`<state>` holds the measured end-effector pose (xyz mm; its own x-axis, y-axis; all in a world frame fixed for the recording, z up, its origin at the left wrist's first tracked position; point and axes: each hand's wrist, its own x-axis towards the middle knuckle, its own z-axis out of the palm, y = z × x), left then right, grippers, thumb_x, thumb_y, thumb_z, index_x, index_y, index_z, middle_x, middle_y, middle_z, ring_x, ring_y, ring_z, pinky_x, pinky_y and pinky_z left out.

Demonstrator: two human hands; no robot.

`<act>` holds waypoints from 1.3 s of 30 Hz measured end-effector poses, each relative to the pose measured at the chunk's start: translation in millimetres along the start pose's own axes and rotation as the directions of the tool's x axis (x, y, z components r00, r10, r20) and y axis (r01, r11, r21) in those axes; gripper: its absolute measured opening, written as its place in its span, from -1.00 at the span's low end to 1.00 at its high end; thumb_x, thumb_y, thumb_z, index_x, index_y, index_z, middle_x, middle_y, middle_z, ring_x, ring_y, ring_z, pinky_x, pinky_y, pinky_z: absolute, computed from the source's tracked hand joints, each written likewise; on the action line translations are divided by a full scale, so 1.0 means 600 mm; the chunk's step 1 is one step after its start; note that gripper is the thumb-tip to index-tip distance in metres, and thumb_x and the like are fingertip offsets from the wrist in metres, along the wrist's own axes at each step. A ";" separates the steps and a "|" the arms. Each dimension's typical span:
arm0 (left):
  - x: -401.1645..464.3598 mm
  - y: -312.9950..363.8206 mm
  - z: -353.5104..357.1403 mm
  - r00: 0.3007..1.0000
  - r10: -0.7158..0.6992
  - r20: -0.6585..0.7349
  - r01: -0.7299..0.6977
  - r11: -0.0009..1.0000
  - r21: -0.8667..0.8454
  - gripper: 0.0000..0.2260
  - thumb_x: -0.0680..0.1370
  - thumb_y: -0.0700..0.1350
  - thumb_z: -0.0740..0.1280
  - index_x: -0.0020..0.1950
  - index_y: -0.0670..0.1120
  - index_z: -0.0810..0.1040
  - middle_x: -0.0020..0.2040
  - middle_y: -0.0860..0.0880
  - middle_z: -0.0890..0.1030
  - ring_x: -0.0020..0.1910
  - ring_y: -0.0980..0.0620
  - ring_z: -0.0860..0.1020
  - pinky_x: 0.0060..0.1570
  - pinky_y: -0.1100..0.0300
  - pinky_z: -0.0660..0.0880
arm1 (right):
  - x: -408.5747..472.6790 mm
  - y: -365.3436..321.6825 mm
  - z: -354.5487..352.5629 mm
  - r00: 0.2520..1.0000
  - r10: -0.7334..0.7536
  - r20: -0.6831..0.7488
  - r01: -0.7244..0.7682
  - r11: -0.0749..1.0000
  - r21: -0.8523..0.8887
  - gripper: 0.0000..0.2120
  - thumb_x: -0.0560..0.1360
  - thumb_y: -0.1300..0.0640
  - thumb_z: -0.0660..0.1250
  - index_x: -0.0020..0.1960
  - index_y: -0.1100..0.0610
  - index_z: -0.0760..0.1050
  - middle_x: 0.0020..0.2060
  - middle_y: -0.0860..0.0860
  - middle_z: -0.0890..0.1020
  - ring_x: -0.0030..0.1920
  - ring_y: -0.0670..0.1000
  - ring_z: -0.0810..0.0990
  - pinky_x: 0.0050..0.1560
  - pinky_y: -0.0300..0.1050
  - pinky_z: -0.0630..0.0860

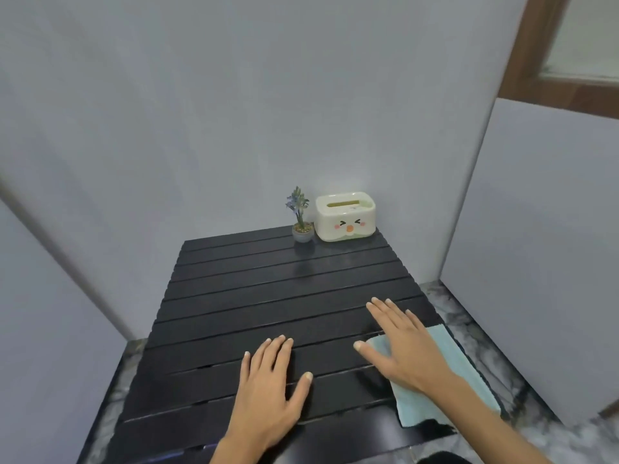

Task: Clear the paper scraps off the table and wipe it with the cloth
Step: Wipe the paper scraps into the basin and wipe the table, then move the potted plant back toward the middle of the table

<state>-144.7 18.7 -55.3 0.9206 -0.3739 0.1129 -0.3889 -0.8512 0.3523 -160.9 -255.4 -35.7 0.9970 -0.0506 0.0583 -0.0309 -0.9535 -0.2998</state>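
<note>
A dark, almost black slatted wooden table (268,296) was seen from above, set into a corner of pale grey wall panels (201,112) over a grey marbled floor (469,329). The left hand (268,390) was laid flat, palm down, on the slats at about six o'clock of the tabletop, its fingers extended and only slightly parted, the thumb splayed toward three o'clock; nothing was held in it. The right hand (405,346) was pressed flat at about four o'clock, fingers stretched wide toward eleven o'clock, the palm and heel resting on a light blue rectangular cloth (445,390) without any of it being gripped. The cloth was spread along the table's edge at four to five o'clock, its near corner reaching the rim. At about one o'clock, against the back wall, a cream plastic tissue box with a cartoon face (345,217) was stood, and just beside it, toward nine o'clock, a small grey pot with a blue-flowered artificial plant (301,226) was placed upright. No paper scraps could be made out on the tabletop.
</note>
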 end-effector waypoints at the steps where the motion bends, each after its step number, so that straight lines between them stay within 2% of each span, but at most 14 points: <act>1: 0.010 -0.006 -0.002 1.000 -0.002 -0.007 0.002 1.000 -0.008 -0.34 0.55 0.35 -0.05 0.60 0.09 0.09 0.58 0.19 0.09 0.57 0.16 -0.08 0.51 0.09 -0.24 | 0.018 -0.009 -0.001 1.000 -0.017 -0.004 0.018 1.000 0.007 -0.18 0.48 -0.46 -0.06 0.61 -0.06 -0.01 0.60 -0.17 0.00 0.58 -0.14 -0.13 0.57 -0.05 -0.15; 10: 0.159 -0.067 -0.021 0.998 0.060 -0.023 -0.061 0.997 -0.042 -0.34 0.56 0.33 0.00 0.60 0.07 0.10 0.58 0.17 0.10 0.55 0.19 -0.01 0.52 0.11 -0.17 | 0.229 -0.056 -0.001 0.994 -0.107 -0.008 0.107 0.991 0.081 -0.22 0.52 -0.41 0.06 0.60 -0.03 0.05 0.60 -0.11 0.08 0.58 -0.10 -0.04 0.56 -0.04 -0.08; 15: 0.252 -0.101 -0.017 0.996 0.084 -0.021 -0.085 0.995 -0.055 -0.35 0.57 0.31 0.06 0.60 0.06 0.12 0.58 0.12 0.14 0.55 0.16 0.06 0.52 0.12 -0.10 | 0.314 -0.043 0.025 0.991 -0.119 0.058 0.110 0.985 0.133 -0.21 0.51 -0.41 0.10 0.60 -0.03 0.09 0.60 -0.11 0.11 0.58 -0.10 -0.01 0.56 -0.04 -0.06; 19: 0.311 -0.117 -0.007 0.994 0.094 -0.048 -0.097 0.993 -0.073 -0.35 0.57 0.31 0.10 0.59 0.05 0.15 0.57 0.09 0.18 0.54 0.13 0.10 0.50 0.17 -0.08 | 0.347 -0.024 0.048 0.990 -0.113 0.085 0.102 0.987 0.124 -0.21 0.50 -0.42 0.11 0.60 -0.04 0.08 0.59 -0.11 0.10 0.58 -0.10 -0.01 0.56 -0.05 -0.07; 23: 0.381 -0.120 0.004 0.994 0.097 -0.045 -0.101 0.992 -0.082 -0.35 0.56 0.29 0.15 0.59 0.03 0.17 0.57 0.04 0.21 0.53 0.05 0.16 0.53 0.03 0.12 | 0.369 -0.008 0.066 0.990 -0.119 0.077 0.109 0.987 0.119 -0.22 0.50 -0.40 0.12 0.59 -0.03 0.09 0.59 -0.11 0.12 0.58 -0.10 0.01 0.57 -0.05 -0.07; 26: 0.439 -0.116 0.012 0.994 0.099 -0.048 -0.102 0.991 -0.086 -0.31 0.56 0.27 0.19 0.59 -0.02 0.15 0.58 -0.01 0.21 0.54 0.01 0.16 0.53 0.05 0.12 | 0.376 0.001 0.076 0.989 -0.132 0.069 0.126 0.988 0.090 -0.22 0.50 -0.40 0.12 0.59 -0.02 0.11 0.59 -0.10 0.13 0.58 -0.10 0.00 0.57 -0.07 -0.09; 29: 0.503 -0.099 0.018 0.998 0.052 -0.044 -0.058 0.986 -0.153 -0.25 0.54 0.26 0.26 0.60 -0.06 0.09 0.60 -0.04 0.17 0.55 -0.01 0.15 0.51 0.07 0.14 | 0.378 0.006 0.082 0.986 -0.156 0.051 0.152 0.986 0.075 -0.23 0.50 -0.40 0.11 0.59 -0.02 0.12 0.59 -0.10 0.13 0.58 -0.11 -0.01 0.57 -0.08 -0.11; 32: 0.557 -0.079 0.026 0.998 0.012 -0.055 -0.024 0.973 -0.230 -0.19 0.50 0.25 0.33 0.60 -0.08 0.08 0.58 -0.08 0.21 0.53 -0.04 0.21 0.48 0.05 0.22 | 0.379 0.009 0.083 0.985 -0.168 0.042 0.165 0.984 0.073 -0.23 0.51 -0.41 0.10 0.58 -0.02 0.13 0.59 -0.11 0.13 0.58 -0.12 -0.01 0.56 -0.09 -0.13; 35: 0.590 -0.063 0.036 0.997 -0.036 -0.065 0.015 0.953 -0.304 -0.20 0.47 0.23 0.40 0.57 -0.07 0.16 0.53 -0.09 0.30 0.48 -0.07 0.31 0.42 0.00 0.33 | 0.380 0.009 0.082 0.984 -0.171 0.041 0.169 0.984 0.061 -0.23 0.51 -0.41 0.08 0.58 -0.03 0.13 0.59 -0.12 0.13 0.57 -0.12 -0.02 0.56 -0.09 -0.13; 39: 0.603 -0.052 0.052 0.991 -0.056 -0.123 0.006 0.928 -0.372 -0.39 0.47 0.15 0.44 0.43 -0.07 0.37 0.34 -0.07 0.50 0.33 -0.06 0.46 0.32 -0.04 0.44 | 0.377 0.008 0.084 0.985 -0.171 0.021 0.170 0.984 0.053 -0.23 0.50 -0.42 0.07 0.58 -0.03 0.15 0.58 -0.12 0.14 0.57 -0.13 0.00 0.57 -0.07 -0.10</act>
<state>199.7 -101.5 -54.2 0.9384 -0.2772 0.2064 -0.3418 -0.6554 0.6735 67.8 -256.4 -72.1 0.9888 0.1198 0.0890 0.1430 -0.9312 -0.3352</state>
